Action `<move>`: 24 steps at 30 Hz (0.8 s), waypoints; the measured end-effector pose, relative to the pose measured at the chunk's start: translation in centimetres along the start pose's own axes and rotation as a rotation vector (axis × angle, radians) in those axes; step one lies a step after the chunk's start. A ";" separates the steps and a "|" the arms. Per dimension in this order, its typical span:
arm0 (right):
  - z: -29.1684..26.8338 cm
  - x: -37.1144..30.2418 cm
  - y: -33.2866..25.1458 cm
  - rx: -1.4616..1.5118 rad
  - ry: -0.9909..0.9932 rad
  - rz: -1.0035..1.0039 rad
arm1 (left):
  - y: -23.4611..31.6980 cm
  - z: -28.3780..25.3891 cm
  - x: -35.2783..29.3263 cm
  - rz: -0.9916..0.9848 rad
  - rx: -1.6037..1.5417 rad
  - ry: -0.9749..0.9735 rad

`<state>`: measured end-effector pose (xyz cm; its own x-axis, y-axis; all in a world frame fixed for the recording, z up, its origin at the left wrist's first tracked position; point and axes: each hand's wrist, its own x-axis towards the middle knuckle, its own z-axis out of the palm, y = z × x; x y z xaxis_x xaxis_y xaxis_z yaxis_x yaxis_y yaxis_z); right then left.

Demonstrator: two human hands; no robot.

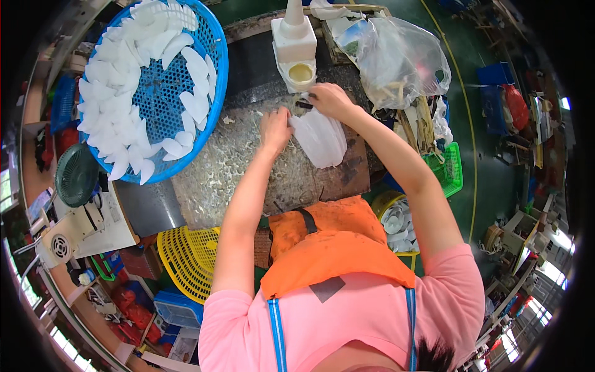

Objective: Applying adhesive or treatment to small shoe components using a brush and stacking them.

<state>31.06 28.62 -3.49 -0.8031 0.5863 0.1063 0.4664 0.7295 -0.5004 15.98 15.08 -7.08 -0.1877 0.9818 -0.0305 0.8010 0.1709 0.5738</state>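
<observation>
A stack of thin, white, curved pieces (320,139) lies on the worn, glue-spotted work board (232,167) in front of me. My left hand (276,129) rests at the stack's left edge, its fingers curled together. At the stack's far end is my right hand (333,101), fingers pinched beside a small dark object (304,104) whose kind I cannot make out. What either hand's fingertips hold is hidden. Just beyond them stands a white plastic bottle with a cone-shaped spout (294,38). An opening with yellowish contents (300,73) is at its near side.
At the left, a big blue basket (218,74) holds many white curved pieces. A clear plastic bag (396,59) lies at the far right. A green basket (455,167) and a yellow bucket of white pieces (396,223) are on my right; a yellow basket (186,260) is below left.
</observation>
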 end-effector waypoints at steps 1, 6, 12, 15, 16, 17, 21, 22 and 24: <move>0.2 0.8 -0.4 0.003 0.007 0.000 | 0.0 -0.3 -0.3 0.003 0.007 -0.001; -2.3 2.3 -1.1 -0.082 0.185 -0.035 | 4.7 -5.7 -3.3 -0.020 -0.253 0.242; -2.3 -0.4 -4.4 0.253 -0.264 0.324 | 3.7 -0.8 -8.9 0.255 -0.038 0.401; -0.8 -1.4 -3.8 -0.002 -0.366 0.343 | 3.1 1.6 -9.8 0.297 -0.087 0.247; -0.1 -1.7 -3.3 -0.002 -0.369 0.346 | 2.9 2.1 -10.2 0.307 -0.041 0.245; 0.5 -1.9 -2.7 0.042 -0.115 0.243 | 2.7 2.7 -10.5 0.317 0.005 0.242; 1.1 -5.0 -4.0 -0.130 -0.092 -0.029 | 2.0 3.2 -10.7 0.346 0.008 0.192; 1.3 -7.2 -4.9 -0.113 -0.082 -0.100 | 2.0 3.3 -10.6 0.357 -0.027 0.235; 1.7 -10.4 -6.0 -0.136 0.019 -0.173 | 2.0 3.4 -10.5 0.364 -0.061 0.279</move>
<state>35.96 17.56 -3.09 -0.8691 0.4535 0.1975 0.3686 0.8600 -0.3528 21.45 5.42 -8.36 -0.0529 0.9157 0.3984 0.8097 -0.1941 0.5538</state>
